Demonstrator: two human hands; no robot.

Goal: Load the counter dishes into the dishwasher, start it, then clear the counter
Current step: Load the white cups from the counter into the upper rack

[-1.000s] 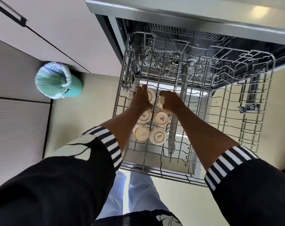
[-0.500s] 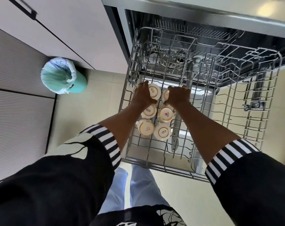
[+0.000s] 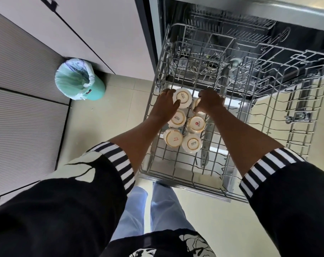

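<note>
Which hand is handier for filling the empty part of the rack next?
Probably the right hand, gripping the far-right cup: the rack is bare on its side. The left hand, on the far-left cup, would have to cross the other cups.

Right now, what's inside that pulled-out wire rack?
Six upturned white cups in two rows. The left hand holds the far-left cup; the right hand hides most of the far-right cup.
</note>
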